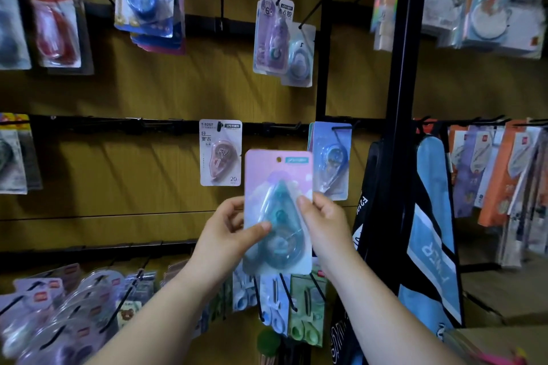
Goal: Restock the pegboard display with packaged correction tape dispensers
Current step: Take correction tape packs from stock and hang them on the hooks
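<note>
Pink pack [278,184], between left hand [228,234], right hand [323,222]

On the pink pack [278,184] the teal label [296,160] is unreadable. Far left of it a grey pack [12,24] is cut off; upper right, hanging cards [486,9] blur.

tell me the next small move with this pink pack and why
Probably lift the pink pack up and right so its hang hole meets the peg carrying the look-alike blue pack. Left hand and right hand both grip it, and the hole is on no peg yet.
</note>
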The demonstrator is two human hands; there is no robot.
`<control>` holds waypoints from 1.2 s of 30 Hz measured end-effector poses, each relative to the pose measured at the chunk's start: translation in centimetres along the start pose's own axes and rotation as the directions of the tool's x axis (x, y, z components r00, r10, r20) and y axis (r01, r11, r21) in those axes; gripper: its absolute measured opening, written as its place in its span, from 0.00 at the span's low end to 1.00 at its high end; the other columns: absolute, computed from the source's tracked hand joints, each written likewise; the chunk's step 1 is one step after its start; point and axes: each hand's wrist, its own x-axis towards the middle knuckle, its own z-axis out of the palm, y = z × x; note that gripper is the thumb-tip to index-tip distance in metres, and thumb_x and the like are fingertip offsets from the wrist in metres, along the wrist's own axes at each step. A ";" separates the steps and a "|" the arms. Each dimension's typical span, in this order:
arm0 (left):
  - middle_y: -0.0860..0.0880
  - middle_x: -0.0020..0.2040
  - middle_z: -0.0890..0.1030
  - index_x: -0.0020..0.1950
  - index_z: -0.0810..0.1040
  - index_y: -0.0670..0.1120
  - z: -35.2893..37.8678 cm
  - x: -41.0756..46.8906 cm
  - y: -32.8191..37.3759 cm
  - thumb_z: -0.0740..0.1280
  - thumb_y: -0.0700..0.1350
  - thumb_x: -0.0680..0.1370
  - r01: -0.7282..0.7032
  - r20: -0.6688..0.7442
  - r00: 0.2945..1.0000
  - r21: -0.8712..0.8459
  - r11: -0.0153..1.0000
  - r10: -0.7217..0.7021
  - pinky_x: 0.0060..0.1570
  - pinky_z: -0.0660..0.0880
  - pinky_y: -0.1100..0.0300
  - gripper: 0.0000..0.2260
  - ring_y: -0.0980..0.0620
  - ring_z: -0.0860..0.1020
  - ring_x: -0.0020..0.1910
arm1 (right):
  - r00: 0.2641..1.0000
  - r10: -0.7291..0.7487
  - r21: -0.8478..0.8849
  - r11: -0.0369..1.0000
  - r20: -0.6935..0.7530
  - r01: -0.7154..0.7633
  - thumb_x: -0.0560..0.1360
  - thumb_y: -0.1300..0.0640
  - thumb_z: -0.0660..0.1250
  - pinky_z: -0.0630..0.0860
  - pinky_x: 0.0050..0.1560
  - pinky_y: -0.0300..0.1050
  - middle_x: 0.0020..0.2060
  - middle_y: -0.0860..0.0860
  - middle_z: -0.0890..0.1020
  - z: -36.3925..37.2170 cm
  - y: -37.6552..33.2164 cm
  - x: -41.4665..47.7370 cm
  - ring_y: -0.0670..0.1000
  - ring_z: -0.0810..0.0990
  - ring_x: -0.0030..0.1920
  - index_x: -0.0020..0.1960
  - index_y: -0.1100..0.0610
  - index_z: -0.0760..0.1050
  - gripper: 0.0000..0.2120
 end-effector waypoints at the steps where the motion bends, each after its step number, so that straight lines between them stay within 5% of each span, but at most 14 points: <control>1: 0.52 0.38 0.83 0.49 0.74 0.48 0.2 0.0 -0.2 0.68 0.34 0.71 0.008 0.018 1.000 0.030 1.000 -0.009 0.30 0.77 0.67 0.12 0.59 0.82 0.34 | 0.998 -0.035 0.022 0.999 -0.052 0.037 0.77 0.61 0.59 0.64 0.41 0.47 0.34 0.61 0.72 -0.2 -0.4 0.4 0.52 0.69 0.42 0.43 0.73 0.70 0.13; 4: 0.51 0.33 0.81 0.45 0.73 0.48 0.7 -0.1 -0.6 0.66 0.34 0.73 0.026 0.047 0.998 0.088 0.996 -0.030 0.28 0.76 0.67 0.09 0.60 0.80 0.29 | 0.985 -0.104 0.028 0.994 -0.138 0.109 0.77 0.62 0.59 0.60 0.37 0.43 0.35 0.56 0.69 -1.0 -1.8 1.3 0.49 0.65 0.39 0.43 0.74 0.68 0.14; 8: 0.49 0.27 0.79 0.43 0.74 0.44 1.3 0.2 -0.4 0.62 0.35 0.76 0.027 0.048 0.998 0.046 0.999 -0.029 0.27 0.76 0.65 0.06 0.58 0.79 0.25 | 0.980 -0.125 0.014 0.992 -0.155 0.129 0.77 0.60 0.59 0.62 0.42 0.45 0.33 0.67 0.69 -1.1 -2.7 2.3 0.50 0.67 0.42 0.48 0.77 0.66 0.16; 10: 0.51 0.24 0.79 0.42 0.74 0.45 1.4 0.5 -0.4 0.60 0.36 0.77 0.031 0.040 0.999 0.055 0.998 -0.033 0.27 0.76 0.67 0.07 0.57 0.79 0.24 | 0.983 -0.117 -0.005 0.993 -0.139 0.118 0.78 0.59 0.58 0.61 0.41 0.45 0.36 0.57 0.70 -0.9 -2.9 2.8 0.51 0.66 0.41 0.47 0.76 0.66 0.17; 14: 0.53 0.25 0.81 0.41 0.74 0.46 1.5 1.0 -0.1 0.60 0.37 0.77 0.024 0.016 1.000 0.058 0.998 -0.025 0.24 0.73 0.68 0.07 0.58 0.79 0.23 | 0.983 -0.110 -0.011 0.994 -0.148 0.110 0.78 0.59 0.58 0.61 0.40 0.45 0.36 0.56 0.67 -0.8 -3.1 3.5 0.52 0.65 0.39 0.39 0.62 0.68 0.10; 19: 0.53 0.25 0.81 0.42 0.74 0.46 1.6 1.3 0.2 0.60 0.37 0.77 0.000 0.008 1.000 0.072 0.997 -0.001 0.22 0.71 0.70 0.07 0.58 0.77 0.22 | 0.977 -0.110 -0.010 0.994 -0.184 0.110 0.77 0.59 0.58 0.62 0.42 0.46 0.35 0.67 0.67 -0.8 -2.5 4.2 0.51 0.66 0.41 0.47 0.76 0.67 0.17; 25: 0.51 0.24 0.79 0.44 0.74 0.45 1.4 2.0 -1.2 0.62 0.37 0.76 0.036 -0.032 0.999 0.109 0.993 -0.033 0.22 0.70 0.70 0.04 0.58 0.76 0.21 | 0.981 -0.102 -0.123 0.989 -0.166 0.082 0.77 0.59 0.58 0.57 0.31 0.41 0.29 0.53 0.62 -0.5 -1.9 5.0 0.48 0.60 0.31 0.34 0.57 0.63 0.13; 36: 0.48 0.30 0.79 0.41 0.73 0.45 0.4 9.7 -4.9 0.62 0.36 0.76 0.149 -0.118 0.984 0.160 0.976 -0.131 0.24 0.71 0.65 0.06 0.56 0.75 0.21 | 0.984 -0.083 -0.306 0.952 -0.159 0.031 0.78 0.58 0.58 0.57 0.23 0.35 0.24 0.49 0.62 1.3 0.5 11.4 0.46 0.60 0.26 0.27 0.54 0.59 0.20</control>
